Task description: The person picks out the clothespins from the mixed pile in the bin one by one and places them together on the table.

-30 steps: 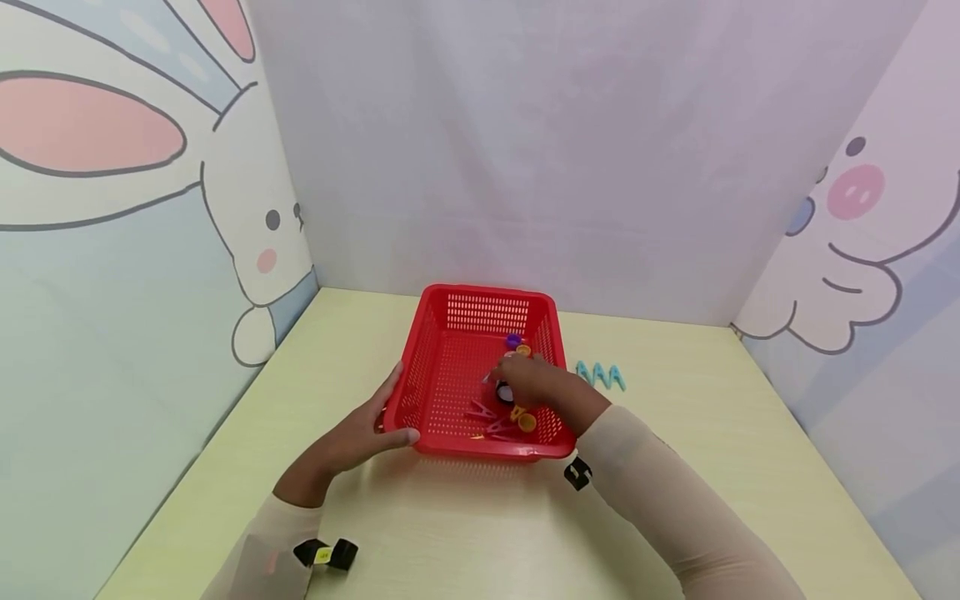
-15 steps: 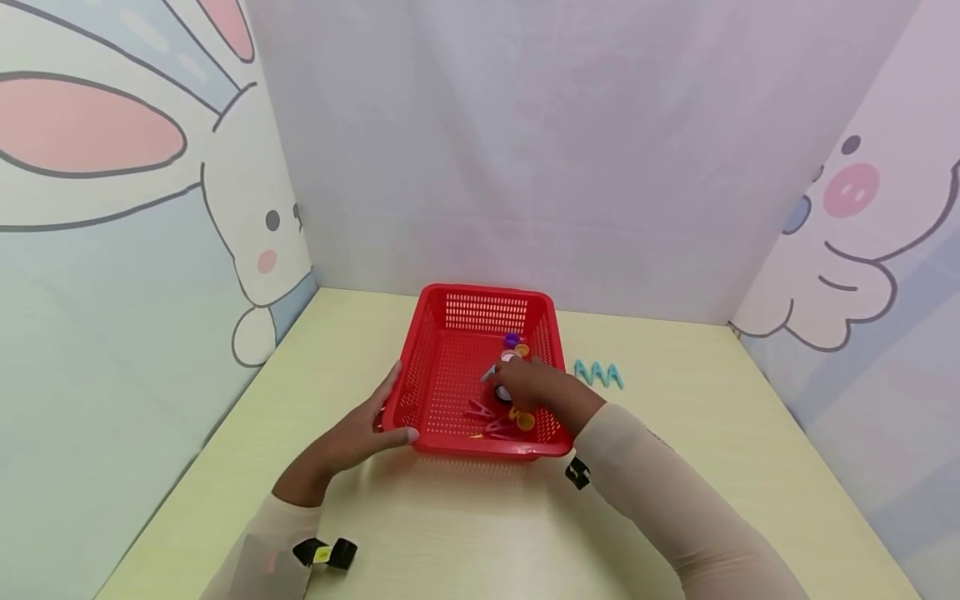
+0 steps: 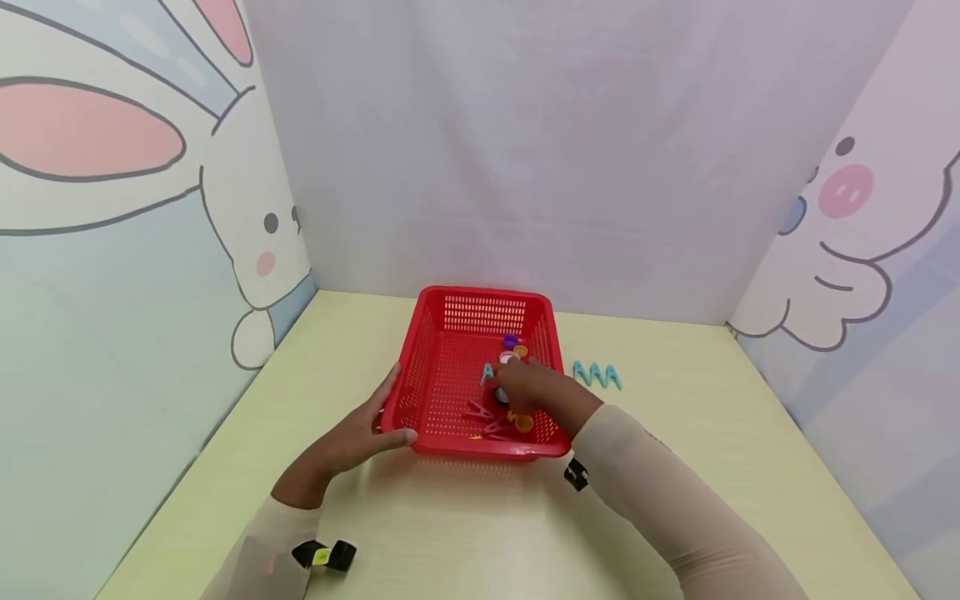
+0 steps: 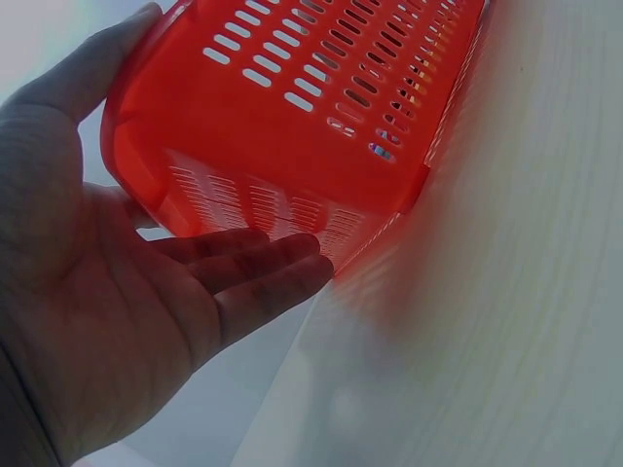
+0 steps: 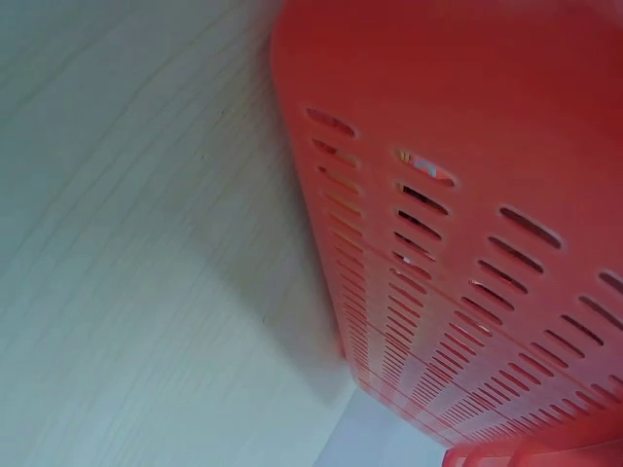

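Observation:
A red plastic basket with slotted walls stands on the table. My left hand is at its near left corner, thumb on the rim and straight fingers along the outside wall, as the left wrist view shows. My right hand reaches inside over the right wall and pinches a light-blue clothespin at its fingertips. Beneath that hand lies a dark-rimmed round piece, partly hidden. Pink clothespins and a yellow cup-shaped piece lie nearer the front. The right wrist view shows the basket's outer wall, without the hand.
Three light-blue clothespins lie in a row on the pale table, right of the basket. A purple piece and an orange round piece sit inside along its right wall. Printed cloth walls surround the table at the back and sides.
The light-blue clothespin at my right fingertips has turned from slanted to more upright and shows more fully. My left hand keeps its place on the basket.

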Tool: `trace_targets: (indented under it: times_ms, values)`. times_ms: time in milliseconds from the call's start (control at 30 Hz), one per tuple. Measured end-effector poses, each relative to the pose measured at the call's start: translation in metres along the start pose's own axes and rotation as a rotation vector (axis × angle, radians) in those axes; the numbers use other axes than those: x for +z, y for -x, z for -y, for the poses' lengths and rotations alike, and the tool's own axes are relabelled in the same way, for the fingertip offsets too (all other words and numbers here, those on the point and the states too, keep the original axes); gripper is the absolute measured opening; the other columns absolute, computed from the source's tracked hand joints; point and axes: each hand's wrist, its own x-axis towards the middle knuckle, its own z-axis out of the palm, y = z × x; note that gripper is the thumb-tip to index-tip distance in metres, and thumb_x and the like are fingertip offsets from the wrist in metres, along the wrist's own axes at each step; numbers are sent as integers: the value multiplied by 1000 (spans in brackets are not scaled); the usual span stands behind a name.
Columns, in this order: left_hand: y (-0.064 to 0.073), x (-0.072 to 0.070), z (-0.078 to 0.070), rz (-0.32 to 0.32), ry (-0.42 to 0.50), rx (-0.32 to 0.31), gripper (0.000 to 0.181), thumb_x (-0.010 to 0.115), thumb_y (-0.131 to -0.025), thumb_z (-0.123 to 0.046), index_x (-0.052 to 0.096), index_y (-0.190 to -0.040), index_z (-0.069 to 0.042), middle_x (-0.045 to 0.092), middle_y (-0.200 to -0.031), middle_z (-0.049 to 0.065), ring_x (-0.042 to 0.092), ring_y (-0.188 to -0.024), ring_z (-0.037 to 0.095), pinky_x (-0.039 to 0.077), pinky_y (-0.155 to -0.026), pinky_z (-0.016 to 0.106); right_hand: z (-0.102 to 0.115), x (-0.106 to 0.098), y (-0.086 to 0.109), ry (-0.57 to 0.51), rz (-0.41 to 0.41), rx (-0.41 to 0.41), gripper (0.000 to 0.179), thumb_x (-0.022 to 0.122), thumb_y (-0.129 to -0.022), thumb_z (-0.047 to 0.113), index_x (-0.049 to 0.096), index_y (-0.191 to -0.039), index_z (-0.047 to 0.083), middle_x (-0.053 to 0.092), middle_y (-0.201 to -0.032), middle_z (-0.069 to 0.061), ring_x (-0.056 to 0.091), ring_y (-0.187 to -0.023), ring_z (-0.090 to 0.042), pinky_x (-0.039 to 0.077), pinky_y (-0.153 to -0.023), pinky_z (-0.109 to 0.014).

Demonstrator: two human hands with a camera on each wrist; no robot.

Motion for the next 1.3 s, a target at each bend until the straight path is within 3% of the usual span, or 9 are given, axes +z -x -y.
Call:
trace_targets:
  times_ms: [100,233,333,567,700,933,1067,1200,1300]
  values:
    - [0,0,0,-2,2,-5,128,89,-89,-36,-3,-177,-25,35,-169,23,49,-146,47,67,-98,46,0,1,0,-8,-4,-11,72,97,-79,11,74,-144,30,66,-130,-5,60,-126,-28,63,-104,-57]
    - [0,1,0,-4,-2,-9,127,89,-89,-36,-3,-177,-24,36,-168,23,49,-146,47,67,-98,47,-1,2,-2,4,-25,-66,59,94,-82,11,78,-136,30,67,-125,0,58,-122,-21,51,-120,-58]
    - [0,1,-1,-2,0,-12,128,89,-89,-37,-2,-177,-24,35,-169,23,49,-146,47,67,-98,47,-1,2,-3,-8,-46,-96,48,89,-89,12,80,-133,28,67,-122,1,58,-118,-19,48,-121,-58]
    - [0,1,0,-3,3,-19,127,90,-89,-36,-1,-177,-23,36,-169,23,50,-146,47,67,-98,47,1,2,-2,-50,-222,-156,35,83,-98,26,81,-132,17,76,-127,-3,74,-107,-18,67,-97,-42]
    - [0,1,0,-3,0,-22,127,89,-89,-35,-1,-177,-23,36,-168,23,50,-145,46,67,-97,47,4,-1,-1,-39,-311,-165,37,86,-95,36,83,-124,14,79,-124,-5,78,-104,-21,69,-89,-40]
    - [0,0,0,-6,-10,-20,127,89,-89,-37,-2,-177,-25,37,-168,23,51,-145,45,67,-97,47,8,-6,0,5,-376,-119,30,87,-93,38,86,-113,15,82,-110,-2,74,-91,-17,68,-81,-35]
    - [0,0,1,-8,-10,-17,127,89,-89,-37,-2,-177,-24,37,-168,23,51,-145,46,67,-97,47,8,-6,0,9,-396,-133,27,88,-93,33,85,-112,14,82,-109,-3,75,-92,-17,68,-82,-35]
    - [0,0,1,-8,-12,-23,127,89,-89,-38,-1,-177,-24,37,-169,23,51,-145,46,67,-98,47,7,-5,2,-6,-402,-170,33,85,-96,28,81,-125,14,80,-120,-6,77,-104,-22,68,-92,-41]
    - [0,0,1,-9,-14,-26,127,89,-89,-38,-1,-177,-24,37,-169,23,51,-145,46,67,-98,47,6,-3,3,21,-404,-208,35,81,-100,26,79,-133,14,76,-118,-7,75,-100,-22,68,-92,-39]
